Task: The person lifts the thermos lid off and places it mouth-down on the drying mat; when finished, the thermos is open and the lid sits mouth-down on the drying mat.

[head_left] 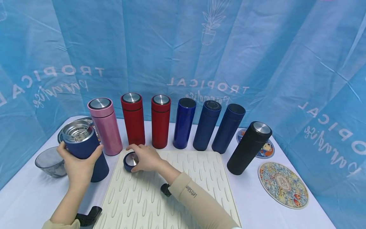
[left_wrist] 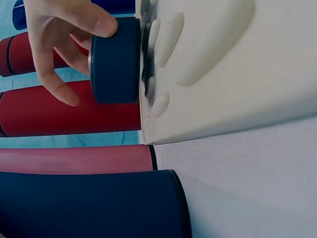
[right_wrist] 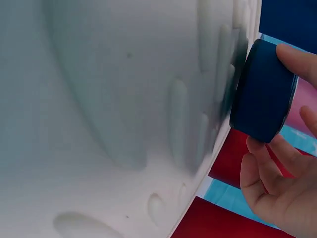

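Note:
My left hand (head_left: 77,167) grips a wide navy thermos (head_left: 99,168) at the left of the table. Its lid is off, and the bare steel neck shows at the top. With my right hand (head_left: 148,158) I pinch a navy lid (head_left: 132,160) by its sides, its round steel top facing up. The lid is at the back left corner of the cream ridged mat (head_left: 177,197). In the left wrist view the lid's (left_wrist: 116,62) lower edge is at the mat's surface; whether it touches is hard to tell.
Behind the mat stand a pink bottle (head_left: 107,133), two red bottles (head_left: 135,127) and several blue ones (head_left: 183,127). A black bottle (head_left: 246,152) and a round patterned coaster (head_left: 283,185) are at the right. A glass bowl (head_left: 51,162) sits left of the thermos.

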{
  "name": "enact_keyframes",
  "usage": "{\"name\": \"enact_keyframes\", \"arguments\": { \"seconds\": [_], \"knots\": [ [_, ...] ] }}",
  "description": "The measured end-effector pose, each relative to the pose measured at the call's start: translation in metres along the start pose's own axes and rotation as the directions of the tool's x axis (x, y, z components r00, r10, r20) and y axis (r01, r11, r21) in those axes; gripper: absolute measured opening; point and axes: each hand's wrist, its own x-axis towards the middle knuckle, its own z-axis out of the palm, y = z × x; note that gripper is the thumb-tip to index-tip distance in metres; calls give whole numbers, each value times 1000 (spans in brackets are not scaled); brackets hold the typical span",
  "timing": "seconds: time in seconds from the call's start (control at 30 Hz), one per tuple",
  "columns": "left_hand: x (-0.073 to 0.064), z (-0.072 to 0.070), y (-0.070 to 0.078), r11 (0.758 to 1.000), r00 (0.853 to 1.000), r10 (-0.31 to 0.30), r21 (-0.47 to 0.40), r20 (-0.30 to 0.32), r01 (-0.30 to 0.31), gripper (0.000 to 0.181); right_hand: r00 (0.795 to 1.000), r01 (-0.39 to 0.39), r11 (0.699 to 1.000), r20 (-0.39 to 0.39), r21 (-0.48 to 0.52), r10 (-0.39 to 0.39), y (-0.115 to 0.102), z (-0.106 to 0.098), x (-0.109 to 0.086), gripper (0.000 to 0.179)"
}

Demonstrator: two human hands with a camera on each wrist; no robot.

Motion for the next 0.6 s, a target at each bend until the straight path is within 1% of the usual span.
{"name": "enact_keyframes", "arguments": {
  "seconds": [0.17,0.4,0.5,0.6],
  "knots": [
    [0,0,-1,1000,1000,1,1,7,-1,88,999,-32,999,26,1,32,0,4,0,69],
    [1,-1,-1,1000,1000,4,-2,7,-4,89,999,-30,999,44,-16,30,-2,4,-1,68],
    [1,-1,-1,1000,1000,8,1,10,-8,89,998,-31,1000,47,7,30,-1,3,-3,69],
    [1,-1,-2,1000,1000,11,3,11,-11,89,999,-32,997,29,65,30,1,1,-7,69]
  ]
}}
